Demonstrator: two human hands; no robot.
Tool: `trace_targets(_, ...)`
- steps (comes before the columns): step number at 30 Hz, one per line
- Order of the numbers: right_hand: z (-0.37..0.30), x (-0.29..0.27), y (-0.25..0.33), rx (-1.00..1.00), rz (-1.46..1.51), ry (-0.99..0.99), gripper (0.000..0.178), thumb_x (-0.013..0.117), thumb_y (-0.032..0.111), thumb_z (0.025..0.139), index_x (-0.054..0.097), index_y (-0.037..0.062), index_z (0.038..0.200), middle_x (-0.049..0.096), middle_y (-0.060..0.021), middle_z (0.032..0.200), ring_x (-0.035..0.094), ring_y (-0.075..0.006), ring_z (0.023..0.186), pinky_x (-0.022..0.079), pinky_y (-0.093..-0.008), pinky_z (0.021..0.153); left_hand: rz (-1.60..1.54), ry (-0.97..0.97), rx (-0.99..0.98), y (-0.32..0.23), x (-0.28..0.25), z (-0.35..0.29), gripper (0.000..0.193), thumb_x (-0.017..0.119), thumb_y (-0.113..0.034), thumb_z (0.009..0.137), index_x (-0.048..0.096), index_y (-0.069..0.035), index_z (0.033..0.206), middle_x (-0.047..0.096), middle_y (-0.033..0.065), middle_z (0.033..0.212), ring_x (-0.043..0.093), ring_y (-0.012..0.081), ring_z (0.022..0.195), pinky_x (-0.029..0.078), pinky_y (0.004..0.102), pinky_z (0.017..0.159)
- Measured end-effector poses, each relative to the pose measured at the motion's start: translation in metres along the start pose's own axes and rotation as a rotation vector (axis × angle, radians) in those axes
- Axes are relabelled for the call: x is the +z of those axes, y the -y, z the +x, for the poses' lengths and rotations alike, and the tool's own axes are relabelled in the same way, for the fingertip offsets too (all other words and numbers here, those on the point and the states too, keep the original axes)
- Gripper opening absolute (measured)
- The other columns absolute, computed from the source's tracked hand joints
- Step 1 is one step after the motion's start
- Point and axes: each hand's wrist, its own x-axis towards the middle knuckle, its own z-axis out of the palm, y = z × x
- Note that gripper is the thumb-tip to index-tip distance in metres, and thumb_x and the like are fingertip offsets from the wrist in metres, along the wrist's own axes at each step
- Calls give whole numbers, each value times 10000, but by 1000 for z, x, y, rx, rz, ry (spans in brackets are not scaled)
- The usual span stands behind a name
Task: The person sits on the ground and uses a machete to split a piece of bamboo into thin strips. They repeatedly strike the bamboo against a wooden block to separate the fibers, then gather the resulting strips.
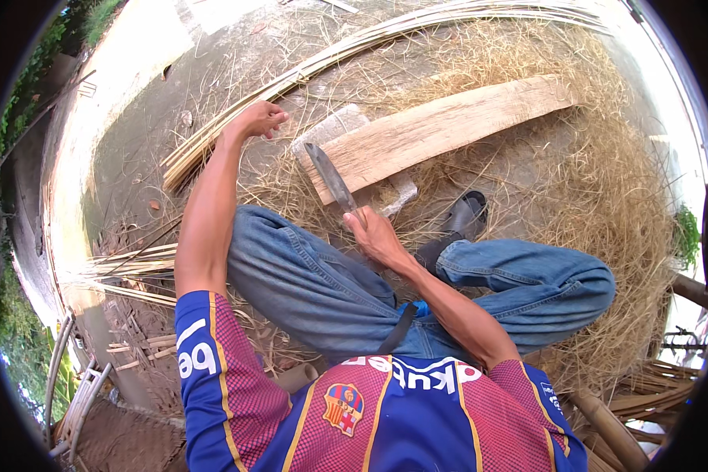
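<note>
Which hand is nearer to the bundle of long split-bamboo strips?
Left. The left hand appears right by the bundle of long split-bamboo strips, contact unclear; the right hand is farther off, nearer the body, gripping the knife.

Board [456, 126] on block [334, 122], knife [332, 178] at left end, strips [303, 73] beyond (shavings [606, 189] mostly right)
</note>
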Motion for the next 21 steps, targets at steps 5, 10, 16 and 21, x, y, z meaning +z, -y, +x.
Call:
trace_targets(5,-6,8,-3,-4,140,-73,443,553,409,1005,543,-30,948,608,-163,659,583,-260,518,474,-430,536,15,26,34,0,0,0,442,555,-434,1010,682,-50,1187,719,97,962,713,171,772,546,385,772)
trace_targets(10,-14,18,0,77,97,-22,450,552,409,1006,515,-30,915,600,-183,659,594,-284,542,474,-441,547,39,14,19,-1,-2,2,439,552,-434,1011,684,-53,1185,719,93,964,711,163,770,547,373,748)
trace_targets(16,-8,22,-31,-244,-144,-69,422,549,393,1012,507,-19,934,591,-159,630,591,-257,513,472,-417,513,15,43,22,-4,-3,3,461,550,-449,1010,669,-57,1221,722,103,980,724,174,769,548,398,768)
trace_targets(21,-26,16,-3,137,155,-56,427,579,386,1001,493,-26,930,582,-204,638,608,-344,548,470,-443,536,4,61,-12,2,-5,4,477,541,-447,1016,642,-70,1289,724,108,1024,713,172,763,547,392,748)
